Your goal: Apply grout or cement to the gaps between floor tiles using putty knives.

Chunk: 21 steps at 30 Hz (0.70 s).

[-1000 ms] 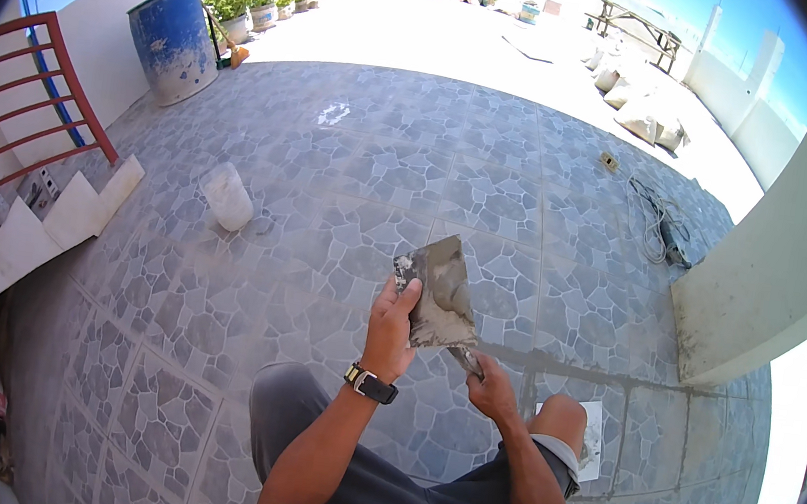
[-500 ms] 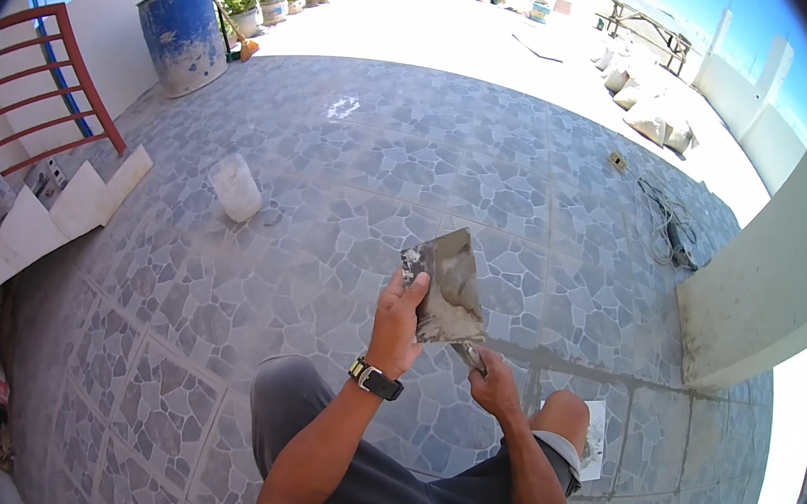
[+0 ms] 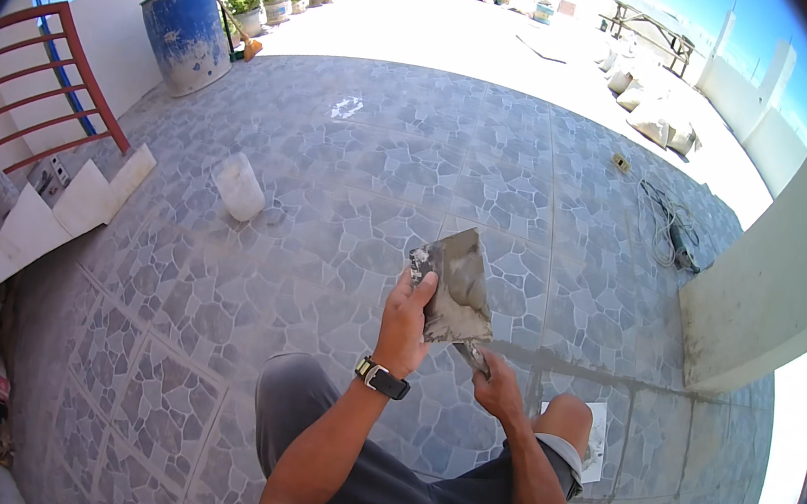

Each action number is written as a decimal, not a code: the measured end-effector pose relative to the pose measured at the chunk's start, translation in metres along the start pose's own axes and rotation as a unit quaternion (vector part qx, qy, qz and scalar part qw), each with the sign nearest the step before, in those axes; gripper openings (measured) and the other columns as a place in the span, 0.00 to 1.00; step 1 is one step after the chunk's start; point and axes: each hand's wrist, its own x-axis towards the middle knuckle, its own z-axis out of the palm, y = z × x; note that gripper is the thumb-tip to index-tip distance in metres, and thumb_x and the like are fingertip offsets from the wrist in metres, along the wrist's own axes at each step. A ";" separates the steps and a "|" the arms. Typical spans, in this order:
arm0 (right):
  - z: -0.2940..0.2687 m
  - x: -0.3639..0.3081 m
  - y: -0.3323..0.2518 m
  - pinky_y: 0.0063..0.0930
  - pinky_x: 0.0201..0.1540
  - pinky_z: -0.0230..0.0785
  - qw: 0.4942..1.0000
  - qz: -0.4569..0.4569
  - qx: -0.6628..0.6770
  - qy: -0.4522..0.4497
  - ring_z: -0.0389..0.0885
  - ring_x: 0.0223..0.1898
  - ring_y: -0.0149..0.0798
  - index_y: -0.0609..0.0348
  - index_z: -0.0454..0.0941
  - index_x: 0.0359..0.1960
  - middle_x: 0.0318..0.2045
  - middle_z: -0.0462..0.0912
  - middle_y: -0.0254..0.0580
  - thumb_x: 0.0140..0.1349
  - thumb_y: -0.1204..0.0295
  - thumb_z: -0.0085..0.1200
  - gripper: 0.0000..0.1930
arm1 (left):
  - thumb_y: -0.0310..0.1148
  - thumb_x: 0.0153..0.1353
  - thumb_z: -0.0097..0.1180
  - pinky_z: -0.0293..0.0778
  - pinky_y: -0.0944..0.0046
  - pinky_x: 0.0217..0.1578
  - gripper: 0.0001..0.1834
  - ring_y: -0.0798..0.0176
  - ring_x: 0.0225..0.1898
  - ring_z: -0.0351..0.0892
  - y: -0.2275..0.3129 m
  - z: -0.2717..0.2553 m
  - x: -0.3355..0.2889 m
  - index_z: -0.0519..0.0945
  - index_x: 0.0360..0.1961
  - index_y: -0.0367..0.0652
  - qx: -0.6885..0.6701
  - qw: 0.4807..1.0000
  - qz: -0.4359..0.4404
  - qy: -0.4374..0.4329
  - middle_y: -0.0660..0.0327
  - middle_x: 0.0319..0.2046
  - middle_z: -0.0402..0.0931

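Observation:
My left hand (image 3: 404, 328), with a watch on its wrist, is closed round the dark, white-smeared edge of a flat rectangular plate (image 3: 461, 299). Wet grey grout-like paste coats the upper face of the plate, thicker toward its far side. At the plate's near edge, my right hand (image 3: 499, 389) grips a putty knife (image 3: 475, 359); its blade tip is partly hidden against the plate. Both tools are held above the patterned grey tile floor (image 3: 367, 222), in front of my bent knees. Dark wet paste lines the tile joints (image 3: 590, 371) to the right.
A whitish plastic container (image 3: 238, 187) lies on the tiles at left. White stair edges (image 3: 88, 196) and a red railing (image 3: 76, 51) stand beyond it. A blue drum (image 3: 186, 34) is farther back. At right are a corded power tool (image 3: 683, 251), a pillar (image 3: 763, 276) and a white sheet (image 3: 596, 437).
Both hands, with the plate and putty knife, sit slightly farther right in the picture; the background has shifted slightly right too. Each grip is unchanged.

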 end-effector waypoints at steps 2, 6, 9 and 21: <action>0.000 0.000 -0.001 0.43 0.48 0.71 1.000 -0.005 0.003 0.004 0.79 0.45 0.61 0.62 0.75 0.52 0.42 0.80 0.61 0.56 0.77 0.52 0.20 | 0.33 0.69 0.49 0.79 0.63 0.44 0.17 0.67 0.46 0.79 -0.003 -0.002 0.001 0.69 0.56 0.40 0.002 1.000 0.005 -0.002 0.62 0.46 0.76; 0.002 0.001 -0.004 0.43 0.47 0.71 1.000 -0.002 0.004 -0.001 0.79 0.45 0.61 0.62 0.75 0.51 0.41 0.80 0.61 0.56 0.77 0.52 0.19 | 0.33 0.69 0.49 0.79 0.63 0.45 0.17 0.67 0.46 0.79 -0.004 -0.006 0.002 0.69 0.57 0.41 0.002 1.000 0.011 0.001 0.62 0.47 0.76; 0.000 0.002 -0.001 0.43 0.46 0.71 1.000 0.001 0.010 -0.003 0.79 0.44 0.61 0.62 0.75 0.51 0.40 0.80 0.61 0.56 0.77 0.52 0.19 | 0.33 0.69 0.49 0.78 0.63 0.45 0.17 0.66 0.47 0.78 -0.004 -0.005 0.004 0.69 0.57 0.41 0.004 1.000 0.001 0.002 0.62 0.47 0.76; -0.004 -0.002 -0.002 0.42 0.46 0.71 1.000 -0.019 -0.006 -0.009 0.79 0.43 0.61 0.61 0.74 0.51 0.40 0.80 0.59 0.55 0.78 0.53 0.19 | 0.34 0.69 0.49 0.77 0.63 0.47 0.18 0.67 0.48 0.77 -0.005 -0.006 0.004 0.69 0.57 0.41 0.010 1.000 0.002 0.014 0.63 0.48 0.75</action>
